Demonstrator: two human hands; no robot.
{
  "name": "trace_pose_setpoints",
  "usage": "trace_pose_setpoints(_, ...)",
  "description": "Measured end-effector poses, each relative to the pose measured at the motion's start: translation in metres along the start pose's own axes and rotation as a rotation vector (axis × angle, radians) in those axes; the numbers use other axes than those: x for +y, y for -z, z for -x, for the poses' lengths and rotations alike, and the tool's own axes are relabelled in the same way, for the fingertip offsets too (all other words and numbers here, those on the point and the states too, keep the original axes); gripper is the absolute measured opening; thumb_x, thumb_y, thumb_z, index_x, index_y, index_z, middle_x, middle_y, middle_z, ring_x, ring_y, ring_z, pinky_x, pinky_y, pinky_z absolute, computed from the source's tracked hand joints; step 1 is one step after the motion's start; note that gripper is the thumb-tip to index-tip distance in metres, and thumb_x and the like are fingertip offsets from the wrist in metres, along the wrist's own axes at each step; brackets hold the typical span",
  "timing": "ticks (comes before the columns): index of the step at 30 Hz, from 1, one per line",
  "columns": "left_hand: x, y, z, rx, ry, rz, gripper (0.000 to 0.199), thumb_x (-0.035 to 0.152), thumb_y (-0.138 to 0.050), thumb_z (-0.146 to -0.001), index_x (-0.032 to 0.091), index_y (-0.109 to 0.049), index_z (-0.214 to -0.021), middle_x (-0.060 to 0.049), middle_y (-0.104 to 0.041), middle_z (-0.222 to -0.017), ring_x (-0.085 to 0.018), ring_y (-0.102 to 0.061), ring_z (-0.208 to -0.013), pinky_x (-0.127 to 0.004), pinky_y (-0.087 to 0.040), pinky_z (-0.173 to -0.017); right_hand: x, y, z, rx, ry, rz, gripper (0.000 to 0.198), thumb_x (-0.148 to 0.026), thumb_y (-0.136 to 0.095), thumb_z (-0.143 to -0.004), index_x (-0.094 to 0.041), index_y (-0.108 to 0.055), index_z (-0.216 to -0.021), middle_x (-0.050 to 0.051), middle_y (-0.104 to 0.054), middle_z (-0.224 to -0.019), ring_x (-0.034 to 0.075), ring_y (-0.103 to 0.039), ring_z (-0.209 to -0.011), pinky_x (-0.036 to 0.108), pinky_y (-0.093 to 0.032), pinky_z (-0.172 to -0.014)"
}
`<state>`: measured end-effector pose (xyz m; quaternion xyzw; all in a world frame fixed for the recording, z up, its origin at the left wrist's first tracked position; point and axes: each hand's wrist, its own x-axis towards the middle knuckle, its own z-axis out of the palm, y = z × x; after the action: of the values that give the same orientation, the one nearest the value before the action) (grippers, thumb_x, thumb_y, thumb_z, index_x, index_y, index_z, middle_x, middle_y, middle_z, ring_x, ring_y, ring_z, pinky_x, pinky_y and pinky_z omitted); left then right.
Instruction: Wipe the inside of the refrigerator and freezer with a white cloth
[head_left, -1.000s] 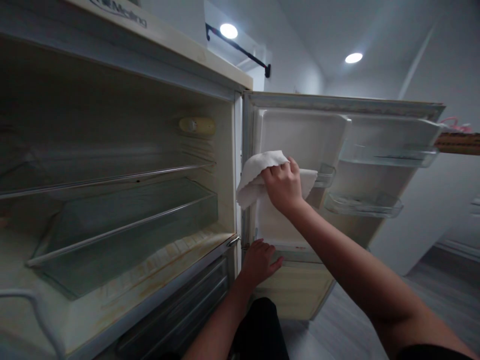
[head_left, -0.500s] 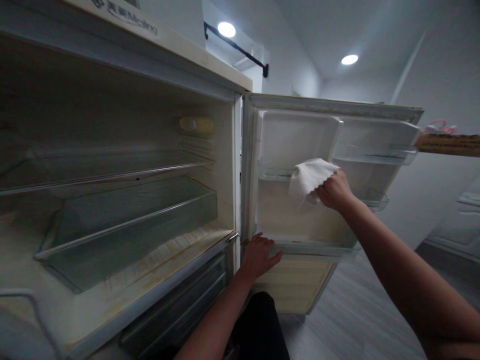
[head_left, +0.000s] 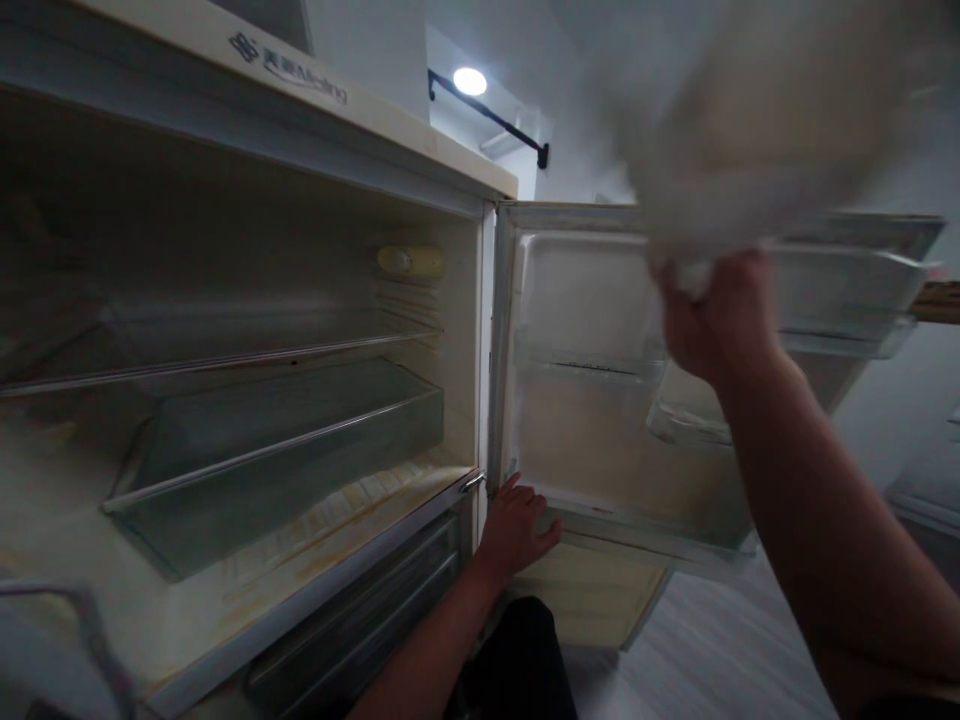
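My right hand [head_left: 720, 315] is closed on a white cloth [head_left: 780, 130], which is raised in front of the fridge door and smeared by motion. The open fridge door [head_left: 585, 420] shows its inner side, with clear plastic door shelves [head_left: 585, 368]. Near the hinge side, at the door's lower edge, my left hand [head_left: 517, 525] lies with its fingers apart and holds nothing. Left of the door is the fridge compartment [head_left: 240, 250], with a glass shelf [head_left: 217, 355] and a tilted clear drawer [head_left: 292, 460].
Yellowish stains mark the fridge floor [head_left: 300, 575]. Below it sits a dark lower compartment [head_left: 360, 620], beside a cream lower door [head_left: 585, 595]. A cable-like grey loop [head_left: 82, 620] is at lower left. Behind the upper door, a cardboard edge [head_left: 937, 300] shows at right.
My right hand has lifted the white cloth up and away from the door's middle shelf, towards the camera. My left hand stays at the same spot. The view has shifted slightly.
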<state>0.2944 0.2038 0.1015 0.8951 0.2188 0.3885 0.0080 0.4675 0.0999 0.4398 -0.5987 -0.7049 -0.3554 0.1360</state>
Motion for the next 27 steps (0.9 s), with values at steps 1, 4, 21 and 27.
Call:
trace_pose_setpoints(1,-0.001,0.001,0.001,-0.002,0.001,0.002,0.017,0.044,-0.067,-0.086,0.027,-0.068,-0.09,-0.006,-0.075,-0.095,-0.026,-0.072,-0.099,-0.055,-0.043,-0.119,-0.007,-0.005,-0.011,-0.013,0.007,0.007,0.053,-0.028,-0.037,-0.095,-0.015,-0.066,-0.138,0.017,-0.069,-0.127,0.036,-0.061,-0.124,0.053,-0.048,-0.102)
trace_pose_setpoints(4,-0.006,0.006,0.006,-0.017,-0.009,0.015,0.016,0.044,-0.067,-0.086,0.029,-0.068,-0.093,-0.006,-0.076,-0.101,-0.026,-0.07,-0.107,-0.056,-0.043,-0.12,-0.018,-0.027,-0.044,-0.166,0.099,-0.019,0.052,-0.024,-0.054,-0.089,-0.015,-0.064,-0.139,0.017,-0.055,-0.149,0.036,-0.052,-0.136,0.054,-0.04,-0.114)
trace_pose_setpoints(21,-0.026,0.026,0.019,-0.011,-0.113,0.102,0.021,0.041,-0.069,-0.08,0.025,-0.066,-0.093,-0.006,-0.075,-0.101,-0.027,-0.063,-0.128,-0.052,-0.036,-0.124,-0.018,0.0,-0.041,-0.117,-0.087,0.305,0.065,-0.063,-0.069,-0.085,0.0,-0.075,-0.104,0.029,-0.055,-0.137,0.044,-0.055,-0.121,0.051,-0.048,-0.096)
trace_pose_setpoints(27,-0.025,0.021,0.018,0.035,-0.13,0.111,0.026,0.042,-0.072,-0.078,0.027,-0.064,-0.097,-0.007,-0.075,-0.105,-0.026,-0.06,-0.133,-0.051,-0.037,-0.124,-0.016,-0.018,-0.056,-0.141,-0.103,0.317,0.036,-0.033,-0.071,-0.088,-0.001,-0.073,-0.103,0.028,-0.056,-0.129,0.04,-0.056,-0.114,0.045,-0.05,-0.086)
